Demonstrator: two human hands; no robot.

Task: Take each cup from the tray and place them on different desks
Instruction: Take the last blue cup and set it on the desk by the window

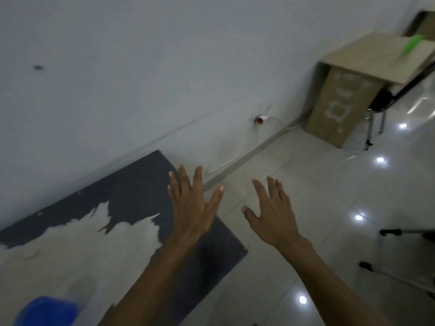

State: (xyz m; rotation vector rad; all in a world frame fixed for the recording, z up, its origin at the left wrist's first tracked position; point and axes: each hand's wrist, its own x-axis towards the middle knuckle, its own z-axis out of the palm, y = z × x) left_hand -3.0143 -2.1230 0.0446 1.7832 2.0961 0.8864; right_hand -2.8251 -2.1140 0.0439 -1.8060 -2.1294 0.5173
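Left hand [193, 208]: fingers straight and spread, palm down, holding nothing; it hung over the right edge of the dark desk [131, 191]. Right hand [270, 212]: likewise flat and spread, empty, over the floor [317, 196] just beside that desk.

Blue cup [47, 311]: I logged a blurred blue shape at the lower left corner, on the dark desk, well apart from both hands; I could not tell more of its form. Green cup [412, 43]: a blurred green item on the wooden desk [367, 60] at the far right, against the wall [141, 67].

Dark desk: top worn, pale patches showing through. Floor: glossy pale tiles with light reflections. Wall: grey-white, a socket with a red part [259, 119] low on it. Black chair [381, 102] beside the wooden desk; black stand legs [400, 231] at the right edge.
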